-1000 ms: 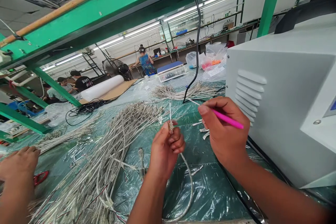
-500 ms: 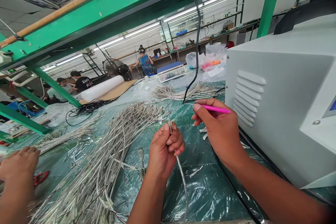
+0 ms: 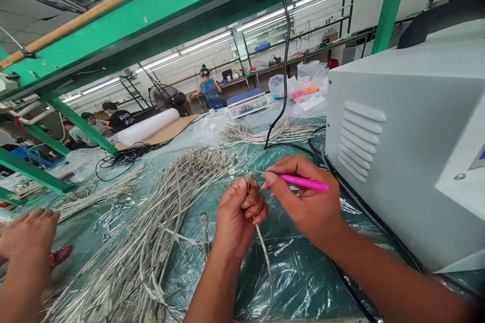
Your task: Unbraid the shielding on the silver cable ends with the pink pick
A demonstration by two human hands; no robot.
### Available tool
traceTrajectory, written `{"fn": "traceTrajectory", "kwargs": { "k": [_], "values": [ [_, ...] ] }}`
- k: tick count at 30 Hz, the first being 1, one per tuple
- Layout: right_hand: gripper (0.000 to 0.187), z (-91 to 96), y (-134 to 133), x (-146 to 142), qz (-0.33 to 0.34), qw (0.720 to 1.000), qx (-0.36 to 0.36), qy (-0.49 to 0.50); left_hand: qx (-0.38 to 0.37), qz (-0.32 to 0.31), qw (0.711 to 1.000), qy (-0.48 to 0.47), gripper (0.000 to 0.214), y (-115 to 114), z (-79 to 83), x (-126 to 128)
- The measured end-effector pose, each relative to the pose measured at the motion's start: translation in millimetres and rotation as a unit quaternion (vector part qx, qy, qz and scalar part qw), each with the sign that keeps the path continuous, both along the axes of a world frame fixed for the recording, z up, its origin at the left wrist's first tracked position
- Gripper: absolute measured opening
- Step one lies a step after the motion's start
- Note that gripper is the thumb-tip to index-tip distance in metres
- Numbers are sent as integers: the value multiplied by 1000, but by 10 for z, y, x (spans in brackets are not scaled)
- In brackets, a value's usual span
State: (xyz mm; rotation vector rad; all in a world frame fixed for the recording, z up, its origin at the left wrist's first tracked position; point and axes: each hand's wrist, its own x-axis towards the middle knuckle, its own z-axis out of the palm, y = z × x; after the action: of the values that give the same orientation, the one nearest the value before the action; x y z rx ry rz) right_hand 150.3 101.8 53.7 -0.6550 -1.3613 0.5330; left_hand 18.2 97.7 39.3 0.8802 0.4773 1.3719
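My left hand (image 3: pixel 242 212) is closed around a thin grey cable (image 3: pixel 265 257) near its end. The frayed, braided end (image 3: pixel 248 179) points up above my thumb, and the rest of the cable hangs down towards the table's front edge. In my right hand (image 3: pixel 308 197) is a pink pen-shaped tool (image 3: pixel 305 182), pinched between thumb and fingers. From my fingertips a thin line, perhaps the tool's tip, reaches left to just beside the cable end. Whether it touches the cable I cannot tell.
A large pile of grey cables (image 3: pixel 151 227) lies left of my hands, with another bundle (image 3: pixel 265 132) behind. A grey machine (image 3: pixel 401 161) stands close on the right. Another person's hand (image 3: pixel 30 234) rests at the left, by red-handled tool (image 3: pixel 60 256). A black cord (image 3: pixel 286 35) hangs down ahead.
My right hand has moved left and a little down with the pink tool, bringing its fingertips close to the cable end. My left hand stays nearly still, holding the cable.
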Motion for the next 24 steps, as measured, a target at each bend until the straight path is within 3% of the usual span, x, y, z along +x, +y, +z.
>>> {"fn": "traceTrajectory", "kwargs": {
  "k": [12,24],
  "values": [
    [7,7,-12,-2,-27,998,28,-47,-8,6,1000,7,27,-24,25,18],
    [8,18,-21,-2,-7,999,14,-40,-6,23,1000,19,25,-11,27,21]
  ]
}}
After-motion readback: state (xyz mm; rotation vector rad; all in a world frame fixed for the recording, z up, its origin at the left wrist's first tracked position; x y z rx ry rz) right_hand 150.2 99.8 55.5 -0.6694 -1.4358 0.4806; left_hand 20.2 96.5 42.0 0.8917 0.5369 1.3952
